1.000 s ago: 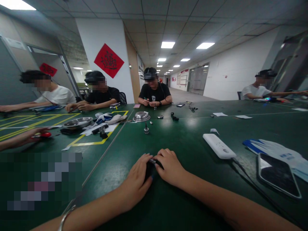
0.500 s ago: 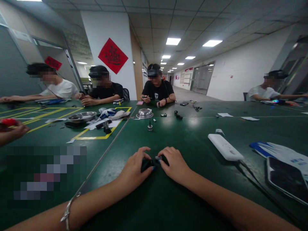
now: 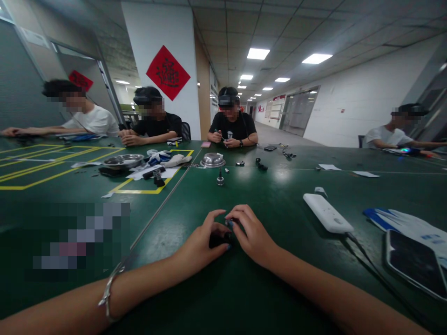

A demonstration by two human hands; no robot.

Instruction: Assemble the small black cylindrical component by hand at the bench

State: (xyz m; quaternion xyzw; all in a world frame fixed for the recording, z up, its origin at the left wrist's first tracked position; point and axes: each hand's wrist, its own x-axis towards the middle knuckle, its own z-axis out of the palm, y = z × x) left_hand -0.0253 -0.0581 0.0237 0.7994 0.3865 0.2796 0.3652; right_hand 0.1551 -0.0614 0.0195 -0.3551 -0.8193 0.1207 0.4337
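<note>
My left hand and my right hand meet over the green table near its front middle. Between them sits a small black part. The left thumb and fingers are curled round it. My right fingers pinch a tiny metal piece at the top of the black part. A bracelet hangs on my left wrist.
A white power bank with a cable, a phone and white-blue gloves lie at the right. Ahead stand a small metal part and a steel bowl. Several people sit round the far side of the table.
The view has tilted up slightly. My hands stay together on the black part, the right fingers now raised onto its top. The hand with a red object at the left has gone from view.
</note>
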